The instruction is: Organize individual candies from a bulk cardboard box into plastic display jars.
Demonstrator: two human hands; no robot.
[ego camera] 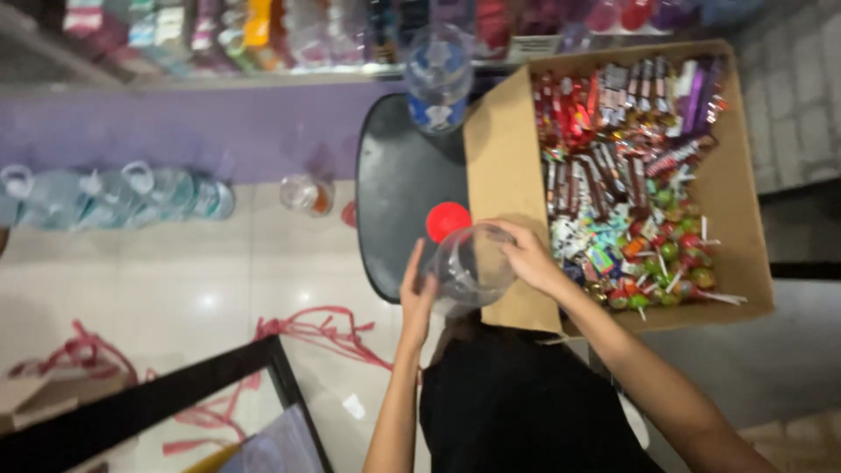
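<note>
My left hand (415, 296) and my right hand (528, 257) both grip a clear, empty plastic jar (471, 265) with its mouth toward me, held above a black round stool (399, 193). A red lid (448, 219) lies on the stool just beyond the jar. Right beside the jar is an open cardboard box (504, 158) full of wrapped chocolate bars, candies and lollipops (674, 263).
A clear bottle with a blue label (438, 74) stands at the stool's far edge. Large water bottles (114, 194) lie on the tiled floor at left, with a small jar (307, 193) nearby. Red string (315, 328) trails on the floor. Shelves of goods (263, 31) line the back.
</note>
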